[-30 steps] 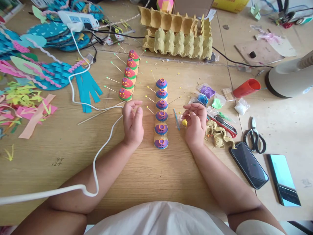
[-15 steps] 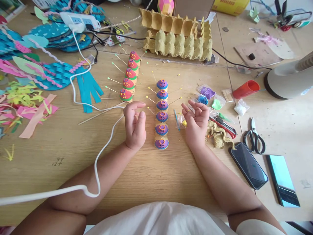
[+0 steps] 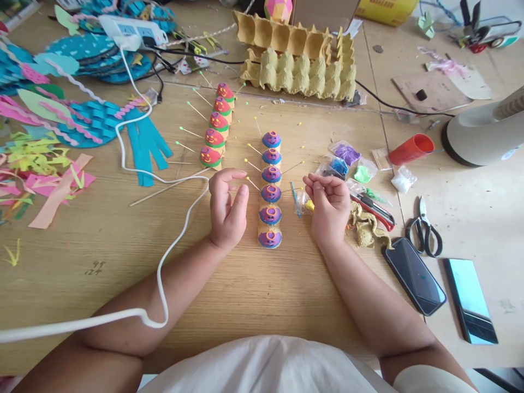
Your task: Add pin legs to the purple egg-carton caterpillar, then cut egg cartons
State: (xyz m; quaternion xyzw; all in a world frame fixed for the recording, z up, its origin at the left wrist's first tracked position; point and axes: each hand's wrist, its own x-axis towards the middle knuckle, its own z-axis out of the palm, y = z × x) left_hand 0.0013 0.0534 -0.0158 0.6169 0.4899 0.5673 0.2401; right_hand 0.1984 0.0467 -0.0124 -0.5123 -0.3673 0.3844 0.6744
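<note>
A row of purple-and-blue egg-carton caterpillar segments (image 3: pixel 271 194) with orange rings and small faces lies between my hands. Yellow-tipped sticks (image 3: pixel 254 148) jut from both its sides. To its left, my left hand (image 3: pixel 227 210) is open, thumb and forefinger apart, touching none of the segments. My right hand (image 3: pixel 329 207), on the other side, has its fingers curled in and its thumb against the forefinger; nothing shows in it. Farther back stands a red-and-green caterpillar (image 3: pixel 216 123) with green-tipped sticks. A thin blue tool (image 3: pixel 295 200) lies near my right hand.
Bags of clay (image 3: pixel 346 154), a utility knife (image 3: pixel 374 212) and carton scraps (image 3: pixel 366 230) lie right. Scissors (image 3: pixel 424 229) and phones (image 3: pixel 470 300) are farther right. Egg cartons (image 3: pixel 307 73) stand behind. A white cable (image 3: pixel 164 273) crosses my left arm; paper strips (image 3: pixel 61 191) lie left.
My right hand's fingers have curled in and closed against the thumb. My left hand stays almost in place, still open. The caterpillars have not moved on the table.
</note>
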